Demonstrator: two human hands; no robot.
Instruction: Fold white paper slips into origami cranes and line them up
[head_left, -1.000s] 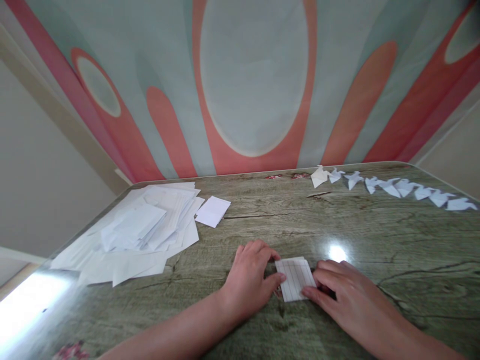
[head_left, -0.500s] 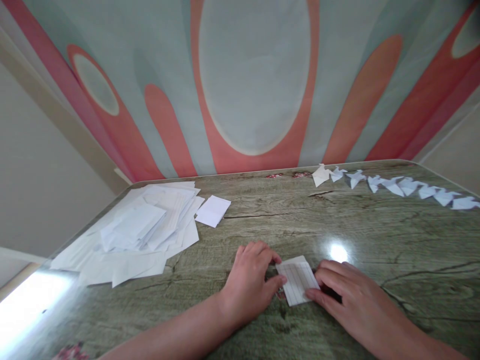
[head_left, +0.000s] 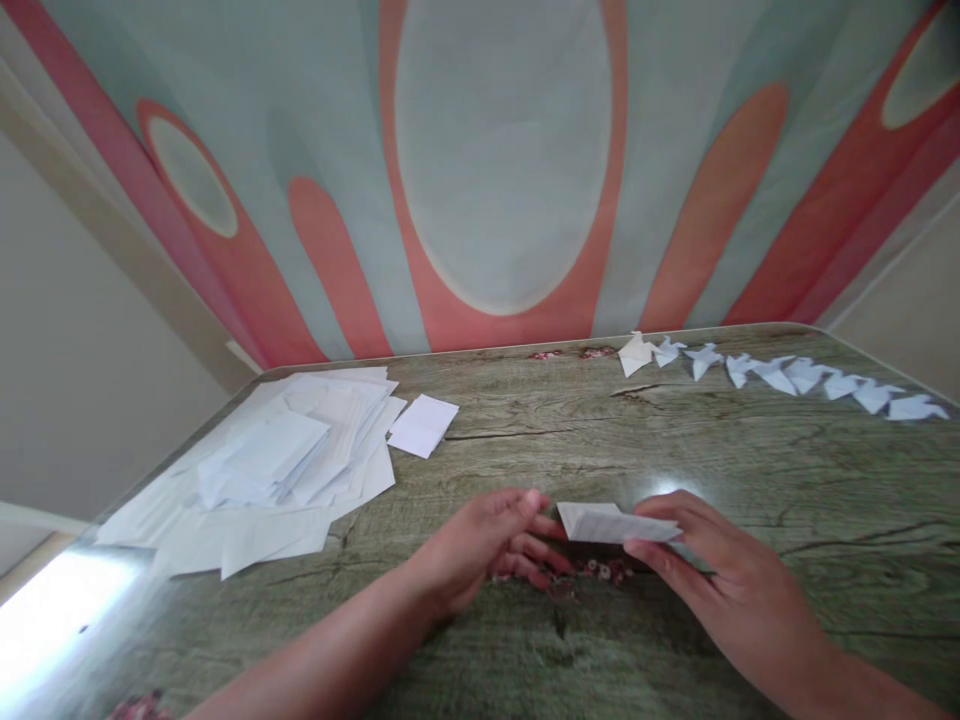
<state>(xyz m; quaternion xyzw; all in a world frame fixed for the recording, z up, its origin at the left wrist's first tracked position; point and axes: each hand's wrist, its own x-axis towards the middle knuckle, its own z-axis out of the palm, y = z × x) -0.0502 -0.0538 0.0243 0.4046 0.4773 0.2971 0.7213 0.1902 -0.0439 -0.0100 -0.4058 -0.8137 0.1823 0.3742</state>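
Note:
A small folded piece of white lined paper [head_left: 611,524] is held up off the table, tilted so that I see it nearly edge-on. My right hand [head_left: 724,575] pinches its right end between thumb and fingers. On the other side, my left hand [head_left: 499,545] is turned partly palm up with its fingers apart. Its fingertips come close to the paper's left end; whether they touch it I cannot tell.
Loose white sheets [head_left: 247,480] are piled at the left, and a small folded white paper [head_left: 424,425] lies beside them. Several folded paper birds [head_left: 780,375] stand in a row along the back right of the wood-patterned table [head_left: 517,430].
The paper has been raised off the table and tipped nearly edge-on by my right hand. My left hand has let go of its left side and rolled palm upward.

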